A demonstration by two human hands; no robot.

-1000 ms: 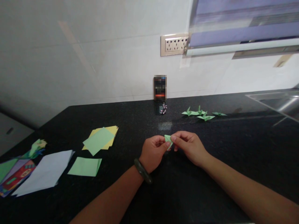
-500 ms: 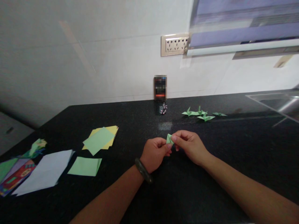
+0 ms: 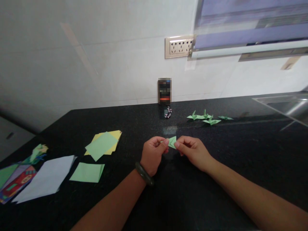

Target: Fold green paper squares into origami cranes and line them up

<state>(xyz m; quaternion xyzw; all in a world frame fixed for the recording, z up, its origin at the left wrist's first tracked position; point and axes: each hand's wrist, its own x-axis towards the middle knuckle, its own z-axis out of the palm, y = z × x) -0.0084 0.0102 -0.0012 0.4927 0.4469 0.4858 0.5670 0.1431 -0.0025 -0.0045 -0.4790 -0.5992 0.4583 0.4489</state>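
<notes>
A small piece of folded green paper is held up between my two hands above the dark countertop. My left hand, with a dark bangle at the wrist, pinches its left end between thumb and fingers. At the right edge, my right hand grips it with thumb and forefinger. Part of the paper is hidden behind the fingertips. Beyond my right hand, several green paper cranes stand on the counter.
Left lie a stack of green and yellow square sheets, a folded green sheet, white paper and a colourful packet. A phone-like device leans on the wall behind a beaded bracelet. A sink is at far right.
My left hand has shifted left and slightly away from my right hand. The folded paper has turned and more of it shows between my fingers.
</notes>
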